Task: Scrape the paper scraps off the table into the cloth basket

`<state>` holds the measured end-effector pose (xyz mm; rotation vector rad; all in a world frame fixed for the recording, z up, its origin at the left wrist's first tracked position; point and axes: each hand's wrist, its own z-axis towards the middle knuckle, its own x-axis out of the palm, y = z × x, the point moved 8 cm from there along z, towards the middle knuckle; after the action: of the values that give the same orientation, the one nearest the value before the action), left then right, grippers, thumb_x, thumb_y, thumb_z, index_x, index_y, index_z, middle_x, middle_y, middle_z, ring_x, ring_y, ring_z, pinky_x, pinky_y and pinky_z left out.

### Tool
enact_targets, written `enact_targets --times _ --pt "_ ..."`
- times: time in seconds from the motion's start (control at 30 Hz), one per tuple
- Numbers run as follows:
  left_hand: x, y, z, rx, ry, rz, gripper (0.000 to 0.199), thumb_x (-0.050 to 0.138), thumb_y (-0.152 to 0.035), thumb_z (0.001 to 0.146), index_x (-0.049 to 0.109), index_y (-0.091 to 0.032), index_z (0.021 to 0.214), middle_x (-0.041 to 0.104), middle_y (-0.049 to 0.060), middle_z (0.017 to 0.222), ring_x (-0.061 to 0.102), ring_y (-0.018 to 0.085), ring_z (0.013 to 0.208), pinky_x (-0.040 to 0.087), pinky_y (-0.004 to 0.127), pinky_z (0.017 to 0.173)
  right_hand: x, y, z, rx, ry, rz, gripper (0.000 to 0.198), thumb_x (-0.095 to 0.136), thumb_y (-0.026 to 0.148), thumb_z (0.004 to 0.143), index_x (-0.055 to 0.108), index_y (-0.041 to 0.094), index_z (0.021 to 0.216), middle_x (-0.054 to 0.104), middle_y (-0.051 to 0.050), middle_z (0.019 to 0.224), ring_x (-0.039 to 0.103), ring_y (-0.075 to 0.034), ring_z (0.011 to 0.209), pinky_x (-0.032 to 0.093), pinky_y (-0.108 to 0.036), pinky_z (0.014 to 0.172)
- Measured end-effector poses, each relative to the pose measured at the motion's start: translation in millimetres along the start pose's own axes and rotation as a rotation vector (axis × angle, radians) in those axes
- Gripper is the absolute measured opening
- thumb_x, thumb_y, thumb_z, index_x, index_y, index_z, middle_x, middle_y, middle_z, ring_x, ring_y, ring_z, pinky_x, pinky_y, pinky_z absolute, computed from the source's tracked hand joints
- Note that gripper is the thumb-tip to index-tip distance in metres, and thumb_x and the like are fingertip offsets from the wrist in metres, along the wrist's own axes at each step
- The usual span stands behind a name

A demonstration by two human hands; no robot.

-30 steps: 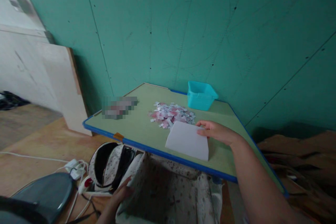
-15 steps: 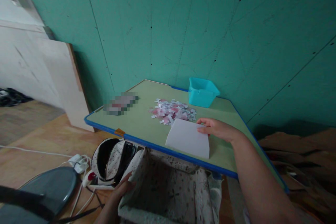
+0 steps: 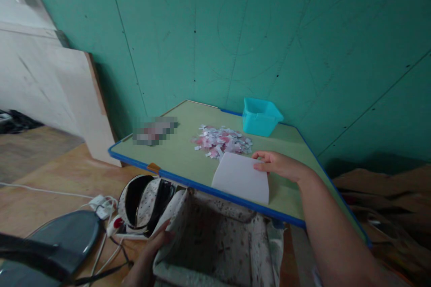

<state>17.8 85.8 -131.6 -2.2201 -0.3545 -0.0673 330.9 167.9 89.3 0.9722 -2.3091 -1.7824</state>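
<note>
My right hand (image 3: 274,164) pinches the right edge of a white sheet or card (image 3: 240,177), tilted over the front of the table. Just beyond the sheet lies a pile of small white and pink paper scraps (image 3: 222,140). Below the table's front edge, my left hand (image 3: 161,238) is closed on the left rim of a fabric-lined basket (image 3: 215,242) with a dark speckled pattern. Its fingertips are partly hidden by the rim. Behind the pile stands a turquoise plastic bin (image 3: 259,119).
The pale green table (image 3: 182,148) has a blue edge and stands against a green wall (image 3: 215,31). A blurred-out object (image 3: 155,131) lies at its left. A speckled bag (image 3: 141,206), a white power strip (image 3: 101,206) and a grey round stool (image 3: 67,242) are at lower left.
Almost nothing differs; the view has shifted very slightly. Both hands keep their holds, and the sheet and scraps stay in place.
</note>
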Motion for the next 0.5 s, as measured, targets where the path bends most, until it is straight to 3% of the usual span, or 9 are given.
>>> enact_targets --times 0.13,0.2,0.4,0.5 --pt "7 -1 4 0.031 0.021 0.004 0.024 0.054 -0.004 0.036 0.05 -0.024 0.048 0.049 -0.008 0.03 0.053 0.017 0.044 0.039 0.026 0.049 0 0 0 -0.001 0.004 0.004 0.032 0.059 0.037 0.068 0.045 0.019 0.091 0.06 -0.001 0.081 0.056 -0.015 0.07 0.041 -0.027 0.062" --pt "9 1 3 0.042 0.025 -0.005 0.023 0.054 -0.006 0.037 0.051 -0.024 0.052 0.051 -0.008 0.034 0.055 0.018 0.051 0.04 0.026 0.053 1 0 0 -0.001 0.009 0.002 0.032 0.059 0.037 0.068 0.045 0.019 0.091 0.06 -0.001 0.081 0.056 -0.015 0.07 0.041 -0.027 0.062" --pt "6 7 11 -0.075 0.008 0.029 0.028 0.055 -0.004 0.03 0.044 -0.025 0.044 0.05 -0.008 0.028 0.053 0.018 0.045 0.041 0.027 0.047 2 4 -2 -0.01 0.022 -0.024 0.031 0.059 0.038 0.069 0.045 0.019 0.089 0.058 0.001 0.075 0.055 -0.013 0.066 0.04 -0.025 0.059" --pt "11 -1 -5 -0.037 0.019 -0.011 0.027 0.06 -0.006 0.034 0.047 -0.025 0.049 0.05 -0.008 0.031 0.056 0.019 0.052 0.044 0.026 0.051 3 6 -3 -0.025 0.027 -0.033 0.031 0.058 0.038 0.069 0.045 0.019 0.089 0.058 0.001 0.075 0.054 -0.012 0.067 0.039 -0.024 0.059"
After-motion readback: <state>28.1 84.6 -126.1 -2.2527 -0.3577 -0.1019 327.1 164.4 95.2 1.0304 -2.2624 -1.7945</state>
